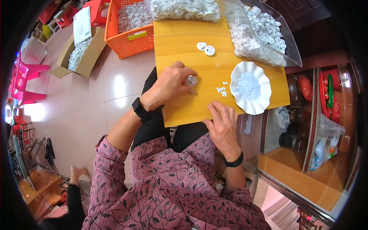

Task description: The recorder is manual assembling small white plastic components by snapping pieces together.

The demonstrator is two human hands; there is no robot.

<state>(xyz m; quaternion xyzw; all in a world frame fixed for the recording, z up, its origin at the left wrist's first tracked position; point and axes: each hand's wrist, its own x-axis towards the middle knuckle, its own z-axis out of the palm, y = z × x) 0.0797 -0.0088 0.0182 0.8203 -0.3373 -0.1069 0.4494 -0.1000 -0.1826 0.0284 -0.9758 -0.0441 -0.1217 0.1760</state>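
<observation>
My left hand point(170, 82) is closed over the yellow table point(184, 34), with a small round white plastic part point(191, 80) between its fingertips. At the table's front edge, my right hand point(223, 128) rests its fingers on the board, thumb and index finger apart, with nothing visible in them. A few tiny white plastic pieces point(221, 91) lie loose just beyond its fingertips. To their right is a white wavy-rimmed dish point(265, 82) holding a heap of small translucent pieces point(248, 86). Farther back lie two white round parts point(209, 50), partly overlapping.
Bags of white round parts point(184, 9) line the table's back edge, beside a clear bin point(293, 50) of them. An orange crate point(130, 44) and a cardboard box point(94, 53) stand left. Open shelves point(295, 161) are at right. Another person's hand point(78, 173) shows lower left.
</observation>
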